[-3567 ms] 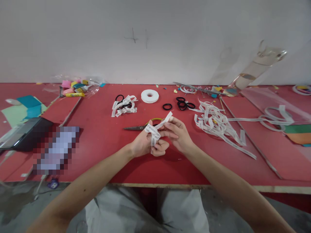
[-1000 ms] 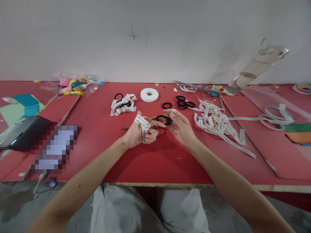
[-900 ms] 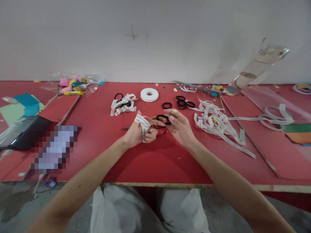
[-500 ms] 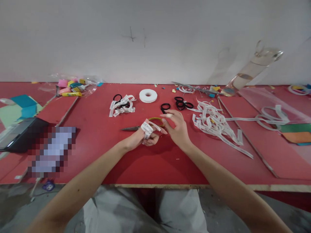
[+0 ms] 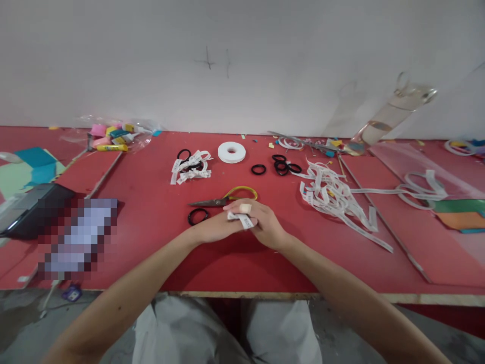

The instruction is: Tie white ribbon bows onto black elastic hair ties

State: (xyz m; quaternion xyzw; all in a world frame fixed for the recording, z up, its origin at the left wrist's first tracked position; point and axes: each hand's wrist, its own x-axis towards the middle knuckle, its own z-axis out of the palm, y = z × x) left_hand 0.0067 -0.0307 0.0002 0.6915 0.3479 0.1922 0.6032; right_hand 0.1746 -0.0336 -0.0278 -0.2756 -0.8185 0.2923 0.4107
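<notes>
My left hand (image 5: 214,227) reaches in from the left, just above the table, its back turned up. Most of its fingers are hidden under my right hand (image 5: 267,222), which is closed over them, a beige bandage (image 5: 245,208) on one finger. A white printed ribbon (image 5: 244,220) lies gathered across the left fingers, and its loose end is at the right hand's fingers. Behind the hands lie scissors (image 5: 243,190) with yellow handles and dark blades pointing left. A black hair tie (image 5: 197,217) rests beside my left hand.
Beyond the scissors lie a white ribbon roll (image 5: 231,152), a black hair tie (image 5: 258,169) and hair ties with ribbon bows (image 5: 194,166). Tangled printed ribbon (image 5: 329,192) spreads at right, below a tilted bottle (image 5: 390,116). At left are a phone (image 5: 81,235) and a black case (image 5: 41,207).
My right hand has come down and left over my left fingers. The ribbon that was wrapped round the left hand is now gathered. A black hair tie now shows beside the left hand.
</notes>
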